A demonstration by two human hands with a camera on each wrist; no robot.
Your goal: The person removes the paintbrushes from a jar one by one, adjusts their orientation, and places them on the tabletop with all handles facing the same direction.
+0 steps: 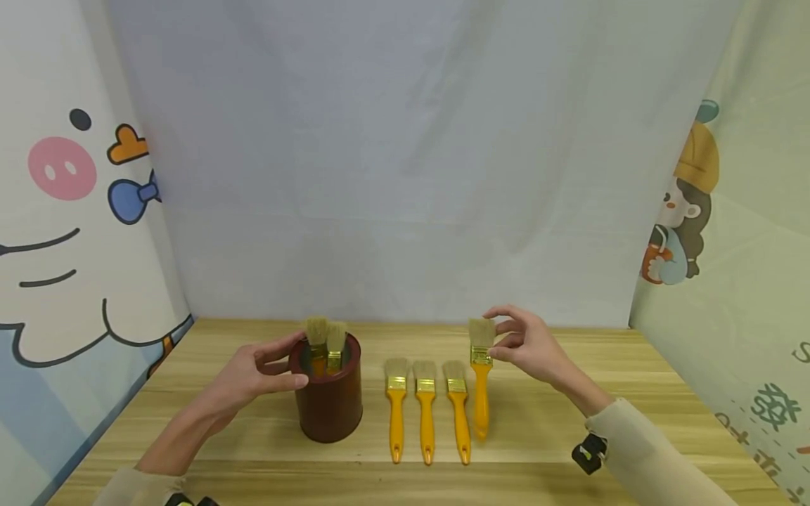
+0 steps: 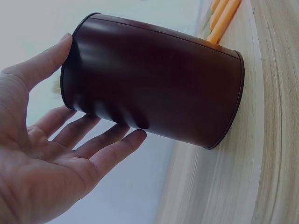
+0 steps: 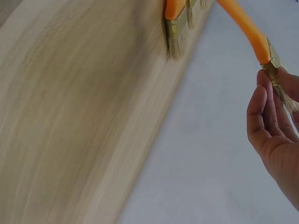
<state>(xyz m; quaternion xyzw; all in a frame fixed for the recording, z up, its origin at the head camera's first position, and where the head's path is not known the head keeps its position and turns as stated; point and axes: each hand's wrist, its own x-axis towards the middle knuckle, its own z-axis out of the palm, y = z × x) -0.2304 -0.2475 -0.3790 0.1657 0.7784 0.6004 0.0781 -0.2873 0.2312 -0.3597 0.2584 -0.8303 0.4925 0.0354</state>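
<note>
At the left of the table, my left hand (image 1: pixel 256 372) holds a dark reddish-brown cylindrical holder (image 1: pixel 329 407) near its rim. In the left wrist view the thumb lies on one side of the holder (image 2: pixel 154 79) and the fingers on the other. Two paintbrushes (image 1: pixel 335 337) stand in it, bristles up. My right hand (image 1: pixel 528 348) pinches a paintbrush (image 1: pixel 481 393) by its metal band, its yellow handle hanging down. Left of it, a row of three more paintbrushes (image 1: pixel 427 414) lies on the table, bristles pointing away from me.
The wooden table (image 1: pixel 569 436) ends at a pale cloth backdrop (image 1: pixel 405 176). Cartoon-printed cloths hang on the left (image 1: pixel 63 246) and right (image 1: pixel 728 316).
</note>
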